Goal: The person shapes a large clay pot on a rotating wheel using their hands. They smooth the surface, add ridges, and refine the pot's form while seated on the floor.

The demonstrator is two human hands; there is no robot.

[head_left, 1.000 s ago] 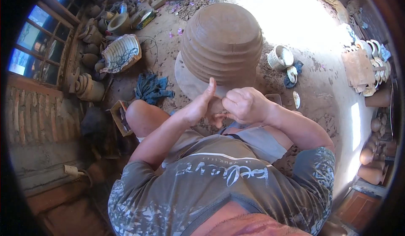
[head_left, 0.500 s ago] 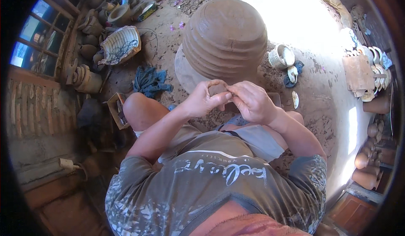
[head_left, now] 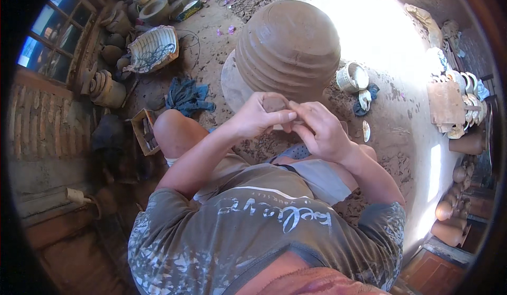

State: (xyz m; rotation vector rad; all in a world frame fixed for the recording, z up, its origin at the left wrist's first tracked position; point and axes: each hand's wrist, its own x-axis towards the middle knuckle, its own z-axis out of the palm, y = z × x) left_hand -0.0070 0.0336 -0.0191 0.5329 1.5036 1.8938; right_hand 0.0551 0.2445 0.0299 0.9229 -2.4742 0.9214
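Between my hands is a small, flattened grey-brown lump of clay (head_left: 274,104). My left hand (head_left: 257,116) cups it, with the thumb lying across its lower side. My right hand (head_left: 322,131) pinches the right edge of the lump with fingers and thumb. Just beyond them, a large clay pot (head_left: 285,44) with horizontal ridges sits upside down on a round base (head_left: 231,86). My bent legs are either side below my forearms, partly behind them.
At left are a blue rag (head_left: 187,97), an open box (head_left: 141,129), a ribbed tray (head_left: 150,49) and piled pots. At right stand a bucket (head_left: 351,77), a small pale oval piece (head_left: 366,131), stacked curved pieces and several terracotta pots (head_left: 449,231) along the wall.
My left thumb has come down from upright to lie on the lump, and my right hand has loosened from a fist into a pinch. The view has shifted slightly.
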